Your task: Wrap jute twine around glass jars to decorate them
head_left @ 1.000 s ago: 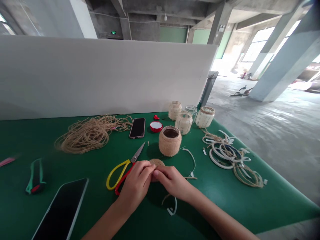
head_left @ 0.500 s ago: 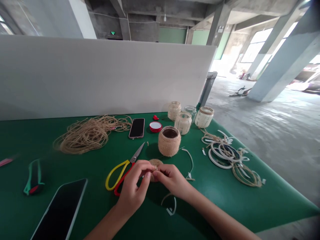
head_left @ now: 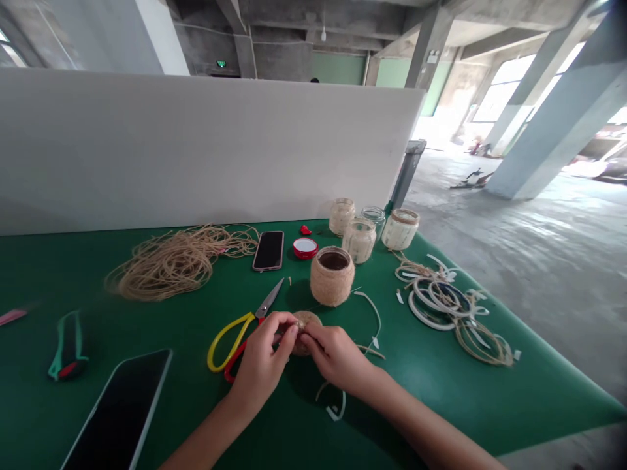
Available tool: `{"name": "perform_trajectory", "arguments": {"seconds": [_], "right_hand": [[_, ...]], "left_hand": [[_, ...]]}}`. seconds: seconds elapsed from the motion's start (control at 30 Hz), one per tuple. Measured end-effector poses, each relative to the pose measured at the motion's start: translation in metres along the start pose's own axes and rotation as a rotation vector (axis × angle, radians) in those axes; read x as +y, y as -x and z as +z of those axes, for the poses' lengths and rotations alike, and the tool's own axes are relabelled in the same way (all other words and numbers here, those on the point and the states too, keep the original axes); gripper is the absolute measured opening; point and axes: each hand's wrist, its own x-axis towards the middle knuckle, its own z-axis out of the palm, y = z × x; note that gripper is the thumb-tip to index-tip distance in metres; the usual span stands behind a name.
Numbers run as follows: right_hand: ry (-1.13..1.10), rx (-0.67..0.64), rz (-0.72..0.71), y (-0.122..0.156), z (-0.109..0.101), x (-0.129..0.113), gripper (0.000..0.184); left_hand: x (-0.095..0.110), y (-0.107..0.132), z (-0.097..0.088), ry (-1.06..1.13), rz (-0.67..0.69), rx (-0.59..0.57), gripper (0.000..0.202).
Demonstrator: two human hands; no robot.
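Both my hands meet over a round, tan twine disc in front of the twine-wrapped jar. My left hand pinches a small bit of twine at the disc's middle with thumb and index finger. My right hand is closed at the same spot, its fingertips pressed together on the twine. Part of the disc is hidden under my fingers. A loose cord end lies just right of my right hand. Scissors with yellow and red handles lie against my left hand's outer side.
On the green table lie a twine heap, two phones, a red lid and a green-handled tool. Several glass jars stand behind; coiled cords lie right. A white panel closes the back.
My hands have shifted slightly left and stay pinched together over the disc. The cord end right of my right hand has moved and more of it shows.
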Motion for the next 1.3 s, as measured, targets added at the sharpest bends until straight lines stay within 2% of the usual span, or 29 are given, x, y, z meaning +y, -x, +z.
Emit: {"name": "perform_trajectory", "arguments": {"seconds": [0.27,0.37,0.5,0.63,0.83,0.93,1.03,1.13,1.3], "right_hand": [[0.192,-0.025,-0.006,0.001,0.001,-0.002,0.018],[0.434,-0.017,-0.133,0.002,0.002,-0.001,0.015],[0.677,0.022,-0.327,0.002,-0.002,0.003,0.015],[0.627,0.044,-0.381,0.000,-0.011,0.006,0.018],[0.317,0.018,-0.202,-0.004,-0.027,-0.001,0.013],[0.217,0.011,-0.153,-0.005,-0.030,-0.004,0.010],[0.270,0.052,-0.162,-0.005,-0.027,-0.002,0.014],[0.426,0.084,-0.226,-0.003,-0.018,0.003,0.019],[0.624,0.115,-0.291,0.000,-0.007,0.006,0.020]], "left_hand": [[-0.013,0.000,0.004,-0.336,0.177,0.176,0.015],[-0.013,-0.001,0.002,-0.458,0.227,0.174,0.014],[-0.010,-0.002,-0.001,-0.534,0.276,0.083,0.015],[-0.006,-0.004,-0.007,-0.414,0.270,-0.091,0.018],[0.004,-0.005,-0.014,-0.142,0.113,-0.330,0.018],[0.007,-0.003,-0.013,0.038,0.007,-0.395,0.019],[0.007,-0.003,-0.013,0.219,-0.075,-0.361,0.018],[0.005,-0.002,-0.011,0.344,-0.128,-0.288,0.019],[0.005,0.001,-0.003,0.347,-0.173,-0.093,0.020]]}}
